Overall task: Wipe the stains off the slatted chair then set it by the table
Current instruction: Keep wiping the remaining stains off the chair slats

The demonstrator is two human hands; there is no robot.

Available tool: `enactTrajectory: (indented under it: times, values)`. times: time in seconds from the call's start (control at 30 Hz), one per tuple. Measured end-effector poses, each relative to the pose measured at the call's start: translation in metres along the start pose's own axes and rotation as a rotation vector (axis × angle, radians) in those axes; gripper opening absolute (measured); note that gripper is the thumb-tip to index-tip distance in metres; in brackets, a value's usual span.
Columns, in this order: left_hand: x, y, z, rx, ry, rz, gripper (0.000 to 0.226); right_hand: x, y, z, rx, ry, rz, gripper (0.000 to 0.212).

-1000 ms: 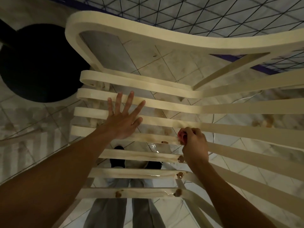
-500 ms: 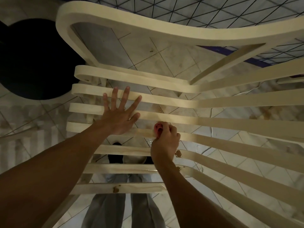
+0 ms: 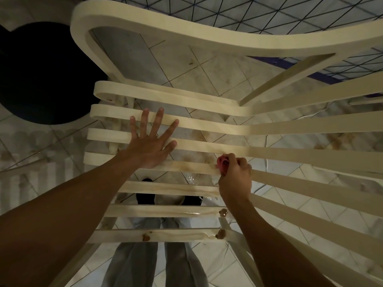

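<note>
Pale cream wooden slatted chair (image 3: 186, 32) stands on the pale tiled floor (image 3: 217, 67), right in front of the person, seat slats over their feet.

Left hand (image 3: 149, 148): flat on the slats, fingers straight and spread wide. Palm lies across the third and fourth slats from the far side, fingertips reach the second. Holds nothing, just presses down.

Right hand (image 3: 235, 177): fisted tight round a small red cloth (image 3: 222, 163). Cloth is bunched and pushed onto the fourth slat, near where the slats bend. Only a bit of it shows past the fingers.

Brownish smear (image 3: 186, 167) on that same slat, between the two hands.

Nearer slats:
- brown blob (image 3: 220, 234) at the right end of the closest slat
- second blob (image 3: 223, 212) one slat up
- third blob (image 3: 146, 237) mid-left on the closest slat
- wet sheen (image 3: 192, 213) on the second-closest slat

Through the gaps: grey trousers (image 3: 132, 266) and dark footwear (image 3: 146, 191) below the seat.

Floor tiles carry brown marks (image 3: 335, 141) too. Large black round shape (image 3: 41, 75) lies at the left, beyond the chair's curved frame; cannot tell what it is. Dark grid-patterned surface (image 3: 290, 15) with a blue edge at the far side.
</note>
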State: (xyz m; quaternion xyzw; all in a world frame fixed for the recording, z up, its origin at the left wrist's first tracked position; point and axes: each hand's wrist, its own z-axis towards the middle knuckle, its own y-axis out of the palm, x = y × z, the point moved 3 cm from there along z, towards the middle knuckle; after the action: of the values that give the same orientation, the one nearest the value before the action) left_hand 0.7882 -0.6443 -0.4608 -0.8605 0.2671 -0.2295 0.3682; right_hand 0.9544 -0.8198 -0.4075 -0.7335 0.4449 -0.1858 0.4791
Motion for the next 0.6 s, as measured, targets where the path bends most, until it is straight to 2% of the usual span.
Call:
enactTrajectory:
  times: [0.13, 0.27, 0.47, 0.6]
  values:
    - [0.001, 0.001, 0.000, 0.001, -0.005, -0.008, 0.062, -0.018, 0.011, -0.012, 0.060, 0.148, 0.188, 0.050]
    - [0.000, 0.001, 0.000, 0.019, -0.013, -0.004, 0.062, -0.050, 0.017, -0.019, -0.048, 0.195, 0.288, 0.053]
    - [0.002, 0.000, 0.000, 0.016, -0.024, -0.002, 0.062, -0.096, 0.029, -0.042, -0.064, 0.105, 0.341, 0.054]
    - [0.002, 0.000, 0.000, -0.006, -0.016, -0.018, 0.060, -0.098, 0.033, -0.048, -0.100, 0.053, 0.339, 0.060]
